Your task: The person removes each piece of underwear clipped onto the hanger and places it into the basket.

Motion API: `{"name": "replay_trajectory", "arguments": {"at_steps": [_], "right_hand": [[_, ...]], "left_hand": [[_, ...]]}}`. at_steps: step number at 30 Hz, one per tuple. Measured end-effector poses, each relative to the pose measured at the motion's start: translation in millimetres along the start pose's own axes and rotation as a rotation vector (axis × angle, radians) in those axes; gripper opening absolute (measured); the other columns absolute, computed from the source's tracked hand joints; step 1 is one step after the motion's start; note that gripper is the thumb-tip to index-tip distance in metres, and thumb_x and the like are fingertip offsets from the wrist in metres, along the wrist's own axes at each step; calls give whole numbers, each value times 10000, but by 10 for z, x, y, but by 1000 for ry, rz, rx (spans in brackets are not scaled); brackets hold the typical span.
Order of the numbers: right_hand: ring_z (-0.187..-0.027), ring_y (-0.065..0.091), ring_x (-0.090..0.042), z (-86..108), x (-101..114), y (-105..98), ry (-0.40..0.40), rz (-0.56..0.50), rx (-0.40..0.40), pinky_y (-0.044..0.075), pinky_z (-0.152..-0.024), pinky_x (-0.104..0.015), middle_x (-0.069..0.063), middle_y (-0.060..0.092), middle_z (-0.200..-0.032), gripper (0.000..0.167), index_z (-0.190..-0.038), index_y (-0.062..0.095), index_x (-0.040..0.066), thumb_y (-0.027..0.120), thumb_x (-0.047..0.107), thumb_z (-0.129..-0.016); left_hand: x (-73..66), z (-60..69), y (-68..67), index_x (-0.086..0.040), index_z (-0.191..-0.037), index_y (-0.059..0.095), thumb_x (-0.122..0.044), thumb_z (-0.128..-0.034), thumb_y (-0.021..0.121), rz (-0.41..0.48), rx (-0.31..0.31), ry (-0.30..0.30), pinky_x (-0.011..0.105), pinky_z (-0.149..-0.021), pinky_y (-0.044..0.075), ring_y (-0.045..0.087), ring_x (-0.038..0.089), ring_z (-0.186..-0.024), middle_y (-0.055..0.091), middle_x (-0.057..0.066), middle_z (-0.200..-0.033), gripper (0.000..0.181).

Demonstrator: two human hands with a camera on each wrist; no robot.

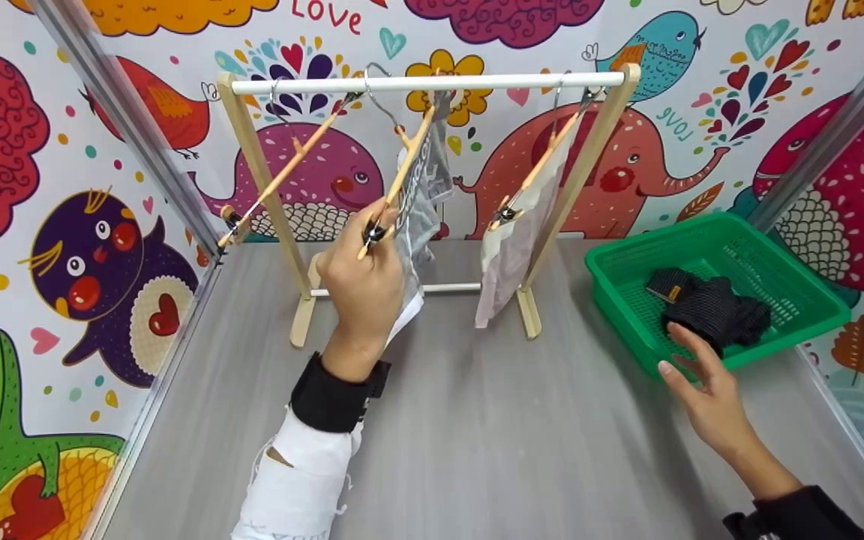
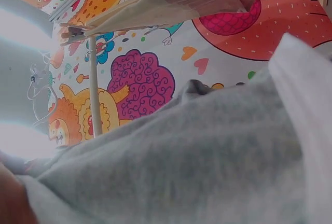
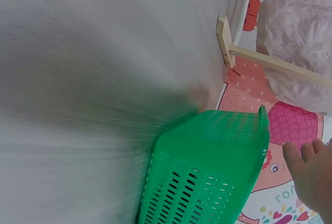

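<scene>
A wooden clothes hanger (image 1: 413,161) with metal clips hangs by its hook from the white bar of a small rack. My left hand (image 1: 366,277) holds its near end around the black clip. Clipped to that hanger is a grey garment (image 1: 424,214) with lettering and a white edge; its cloth (image 2: 181,167) fills the lower left wrist view. My right hand (image 1: 709,401), fingers spread and holding nothing, is over the near side of a green basket (image 1: 619,322). Dark striped clothing (image 1: 709,307) lies inside the basket.
The rack's wooden frame (image 1: 267,180) stands on the grey table (image 1: 477,435). A bare hanger (image 1: 289,169) hangs at left. At right, another hanger (image 1: 544,165) bears a pale pinkish garment (image 1: 511,262). Patterned walls (image 1: 102,300) with metal corner posts enclose the table.
</scene>
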State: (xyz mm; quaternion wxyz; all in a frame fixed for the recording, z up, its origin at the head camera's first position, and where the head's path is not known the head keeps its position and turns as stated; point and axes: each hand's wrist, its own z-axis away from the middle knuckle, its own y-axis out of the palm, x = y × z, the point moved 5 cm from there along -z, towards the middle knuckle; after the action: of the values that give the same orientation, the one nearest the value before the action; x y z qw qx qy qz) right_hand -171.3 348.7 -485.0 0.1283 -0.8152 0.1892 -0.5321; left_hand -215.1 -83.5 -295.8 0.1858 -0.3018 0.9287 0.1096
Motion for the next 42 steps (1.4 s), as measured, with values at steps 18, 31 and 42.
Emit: {"name": "replay_trajectory", "arguments": {"at_steps": [18, 31, 42], "right_hand": [[-1412, 443, -88, 17, 129, 24, -96, -86, 45, 401, -1048, -168, 4, 479, -1568, 607, -1560, 416, -45, 527, -172, -977], [-1442, 425, -139, -20, 372, 96, -229, -58, 98, 377, -1104, -190, -140, 452, -1590, 661, -1547, 409, -81, 571, -189, -916], [-1438, 434, -146, -10, 406, 102, -238, -69, 111, 372, -1112, -198, -189, 459, -1576, 680, -1540, 420, -81, 578, -207, -891]], "left_hand": [[162, 425, -479, 117, -973, 752, -248, -994, 704, -40, 123, -6, 344, -542, 568, 721, 291, -637, 766, 181, -835, 369], [272, 426, -903, 92, -945, 767, -281, -987, 737, 107, 140, -39, 188, -732, 589, 778, 160, -794, 783, 161, -861, 377], [364, 544, -1184, 136, -922, 740, -280, -956, 762, 224, 165, -115, 172, -712, 580, 773, 93, -841, 759, 217, -818, 418]]}}
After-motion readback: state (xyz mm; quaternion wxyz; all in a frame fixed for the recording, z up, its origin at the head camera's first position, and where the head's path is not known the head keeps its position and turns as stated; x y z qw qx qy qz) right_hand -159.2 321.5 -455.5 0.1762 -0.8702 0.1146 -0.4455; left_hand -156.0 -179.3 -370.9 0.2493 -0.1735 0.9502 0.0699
